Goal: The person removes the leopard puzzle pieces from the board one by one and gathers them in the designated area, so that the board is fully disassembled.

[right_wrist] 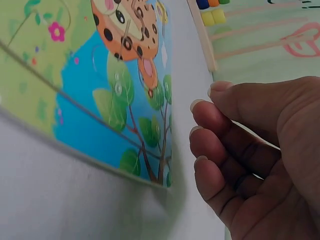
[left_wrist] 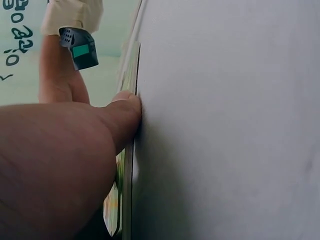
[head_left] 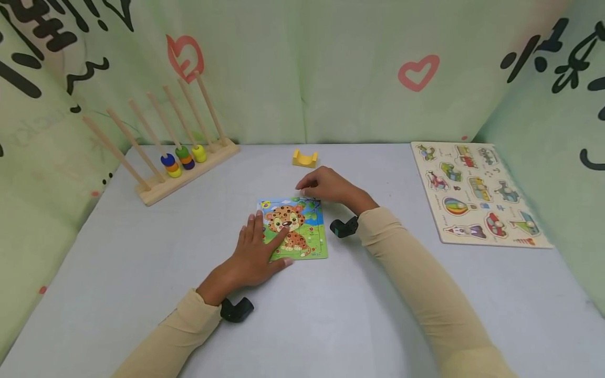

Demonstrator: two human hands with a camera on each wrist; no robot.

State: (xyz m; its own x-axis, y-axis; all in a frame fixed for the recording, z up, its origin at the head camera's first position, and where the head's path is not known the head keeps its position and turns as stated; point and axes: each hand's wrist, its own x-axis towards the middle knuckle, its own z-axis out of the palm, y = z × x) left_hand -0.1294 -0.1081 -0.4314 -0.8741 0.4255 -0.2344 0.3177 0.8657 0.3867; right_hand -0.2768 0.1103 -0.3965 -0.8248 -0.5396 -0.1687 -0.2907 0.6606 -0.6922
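A square leopard jigsaw puzzle [head_left: 312, 231] lies flat on the table, its pieces joined in a picture with leaves and sky. My left hand [head_left: 252, 260] rests on its left part with fingers spread and straight. In the left wrist view, the left thumb [left_wrist: 125, 112] touches the puzzle's near edge [left_wrist: 127, 200]. Just beyond the far edge is my right hand [head_left: 331, 185], its fingers loosely bent. The right wrist view shows these fingertips [right_wrist: 205, 142] holding nothing, apart from the puzzle [right_wrist: 80, 100].
A yellow curved block [head_left: 304, 159] sits behind the right hand. At the back left stands a wooden peg rack [head_left: 189, 176] with coloured beads on some pegs. A wooden picture board [head_left: 465, 197] lies at the right. Fabric walls [head_left: 350, 105] border the table.
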